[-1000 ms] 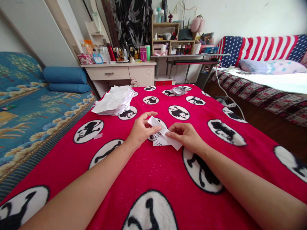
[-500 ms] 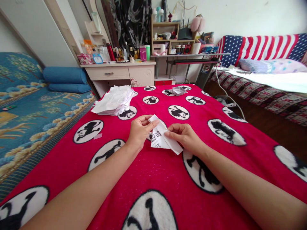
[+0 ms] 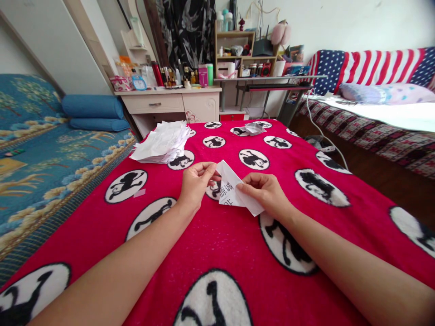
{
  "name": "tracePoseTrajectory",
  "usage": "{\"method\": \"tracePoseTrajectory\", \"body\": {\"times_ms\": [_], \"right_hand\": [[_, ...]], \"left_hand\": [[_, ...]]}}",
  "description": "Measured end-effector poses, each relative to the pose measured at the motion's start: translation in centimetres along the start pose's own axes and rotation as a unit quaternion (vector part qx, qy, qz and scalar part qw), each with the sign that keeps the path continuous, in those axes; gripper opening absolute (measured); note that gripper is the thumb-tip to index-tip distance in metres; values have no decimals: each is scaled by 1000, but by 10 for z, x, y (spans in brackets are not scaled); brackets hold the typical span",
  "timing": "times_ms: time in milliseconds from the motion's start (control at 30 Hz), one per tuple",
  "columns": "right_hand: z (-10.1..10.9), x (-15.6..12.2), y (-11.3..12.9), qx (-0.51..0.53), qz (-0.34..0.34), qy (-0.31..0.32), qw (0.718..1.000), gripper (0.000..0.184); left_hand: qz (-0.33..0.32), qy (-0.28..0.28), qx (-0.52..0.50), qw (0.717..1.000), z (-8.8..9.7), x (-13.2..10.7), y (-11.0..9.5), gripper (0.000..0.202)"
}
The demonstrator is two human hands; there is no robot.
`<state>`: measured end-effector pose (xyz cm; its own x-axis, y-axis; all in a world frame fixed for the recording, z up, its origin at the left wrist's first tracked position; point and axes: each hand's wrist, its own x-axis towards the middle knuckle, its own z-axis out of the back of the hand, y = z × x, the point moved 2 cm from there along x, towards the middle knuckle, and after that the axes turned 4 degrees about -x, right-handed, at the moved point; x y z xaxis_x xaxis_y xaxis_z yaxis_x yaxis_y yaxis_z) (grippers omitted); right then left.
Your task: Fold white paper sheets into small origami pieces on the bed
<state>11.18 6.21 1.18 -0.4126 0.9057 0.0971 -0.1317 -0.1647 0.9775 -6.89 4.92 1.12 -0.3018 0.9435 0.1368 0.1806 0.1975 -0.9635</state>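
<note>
A folded piece of white paper (image 3: 238, 198) sits between the two hands, near the middle of the red cloth (image 3: 210, 244), its crisp flat planes rising to a sharp point at the far end and its near right corner running out as a narrow flap. The left hand (image 3: 194, 185) pinches it by that far point, thumb against bent fingers; the right hand (image 3: 267, 192) grips the right edge just as narrowly, the thumb pressed flat on top. Bold black printed characters cross the left face of the paper, the lowest cut off by its near edge. The cloth has a soft, fleecy nap and is patterned with white ovals edged in black, each bearing a dark figure. Beyond the left hand lies a loose pile of sheets (image 3: 163, 142), thin and wrinkled, with uneven edges; a small pale scrap (image 3: 139, 193) lies flat nearer the left side, and a greyish crumpled piece (image 3: 254, 129) rests near the far edge. The underside of the paper is hidden, as are most of the right hand's fingertips behind it, and whether the paper touches the cloth is hard to tell. Print on the pile is too faint to read. Both forearms are cut off by the frame.
</note>
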Motion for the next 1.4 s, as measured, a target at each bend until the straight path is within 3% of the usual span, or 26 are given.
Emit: {"method": "tracePoseTrajectory", "body": {"times_ms": [133, 267, 400, 600, 1067, 1400], "right_hand": [[7, 1, -2, -99, 58, -106, 988, 24], [9, -2, 1, -223, 127, -172, 951, 21], [3, -8, 8, -303, 193, -146, 922, 16], [-2, -14, 13, -350, 244, -101, 899, 12], [-1, -15, 16, -330, 256, -79, 905, 10], [-3, -14, 16, -306, 267, -80, 910, 10]], "left_hand": [[-40, 6, 45, 998, -1, -4, -3, 34], [-29, 106, 79, 991, -12, -13, -3, 33], [-16, 184, 100, 978, -21, -19, -1, 31], [-15, 186, 79, 979, -20, -18, 2, 32], [21, 173, 8, 985, -19, -21, -1, 30], [11, 167, 29, 985, -17, -18, 1, 24]]}}
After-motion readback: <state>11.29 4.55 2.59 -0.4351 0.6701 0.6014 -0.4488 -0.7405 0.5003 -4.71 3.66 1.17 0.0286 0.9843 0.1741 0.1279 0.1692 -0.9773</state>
